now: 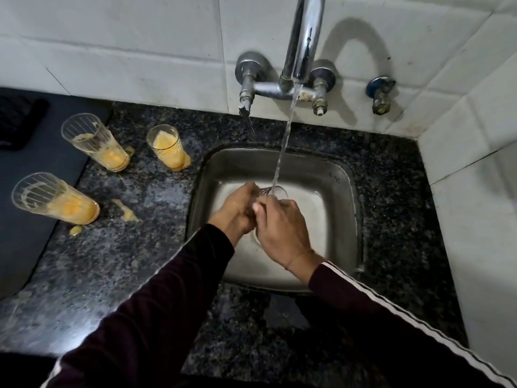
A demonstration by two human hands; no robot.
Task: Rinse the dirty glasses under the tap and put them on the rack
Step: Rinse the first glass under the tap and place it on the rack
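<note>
Over the steel sink [340, 175] both my hands hold a clear ribbed glass [275, 191]. Water streams from the chrome tap [303, 37] into its mouth. My left hand [239, 210] grips the glass from the left, and my right hand [281, 232] wraps around its lower part, hiding most of it. Three dirty glasses with yellow residue stand on the counter to the left: a tall one at the back [95, 141], a shorter one [166, 148] nearer the sink, and one at the front left [54, 198].
The counter [126, 261] is dark speckled granite with yellow spills [126, 211] by the glasses. A dark mat [36, 175] covers its far left. A second small valve [380, 92] sticks out of the white tiled wall to the right of the tap.
</note>
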